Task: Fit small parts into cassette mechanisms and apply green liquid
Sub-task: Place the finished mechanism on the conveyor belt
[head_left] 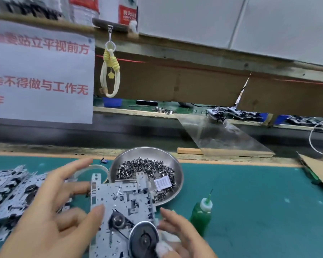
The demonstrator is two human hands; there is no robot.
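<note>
A white paper notice point(39, 71) with red Chinese print, partly legible as "站立平视前方", hangs at far left. One grey stamped-metal cassette mechanism point(119, 205) is grasped at its left edge by the left hand point(50, 216), thumb on its face, while the right hand point(183, 237) touches its round black flywheel point(144, 239); its grip cannot be told. One round steel bowl point(168, 157) of small dark parts point(138, 166) with a white printed slip point(161, 182) lies beyond; one green squeeze bottle point(201, 216) stands right.

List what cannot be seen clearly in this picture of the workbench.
- Head view: bottom edge cuts off the cassette mechanism and right hand.
- Left hand hides part of the pile of mechanisms.
- Small parts in the steel bowl: too small to identify.
- Green bottle: blurred.
</note>
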